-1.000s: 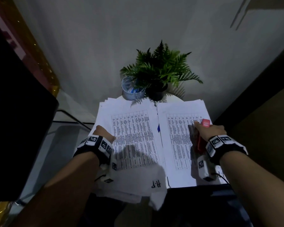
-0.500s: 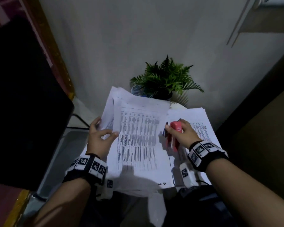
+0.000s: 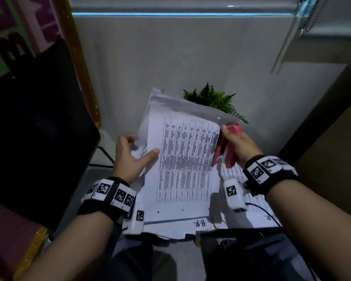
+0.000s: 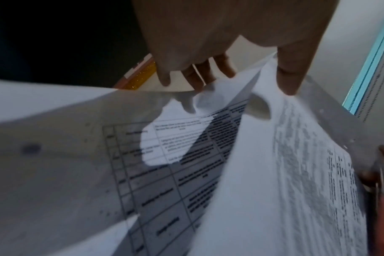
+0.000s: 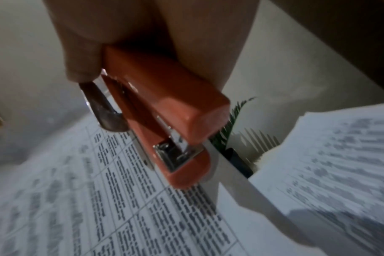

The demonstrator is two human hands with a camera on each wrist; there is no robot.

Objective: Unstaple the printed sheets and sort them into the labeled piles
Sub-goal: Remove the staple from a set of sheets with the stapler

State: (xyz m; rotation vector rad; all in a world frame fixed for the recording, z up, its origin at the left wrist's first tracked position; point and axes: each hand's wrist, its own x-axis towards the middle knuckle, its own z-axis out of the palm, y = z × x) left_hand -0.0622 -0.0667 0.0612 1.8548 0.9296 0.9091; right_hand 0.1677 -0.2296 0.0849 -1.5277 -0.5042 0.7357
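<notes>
- Head view: your left hand (image 3: 130, 157) lifts the white printed sheets (image 3: 182, 159) above the "H.R" pile (image 3: 199, 223) on the bench, thumb pinching their left edge; your right hand (image 3: 239, 147) grips the red stapler (image 3: 229, 147) at their right edge.
- Left wrist view: fingers (image 4: 208, 72) curl behind the sheets.
- Right wrist view: the stapler's nose touches the sheets; green fern (image 5: 228, 128) behind.

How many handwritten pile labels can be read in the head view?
2: "H.R" on the near edge of the left pile, another partly hidden by the right wrist. Others may be covered.
</notes>
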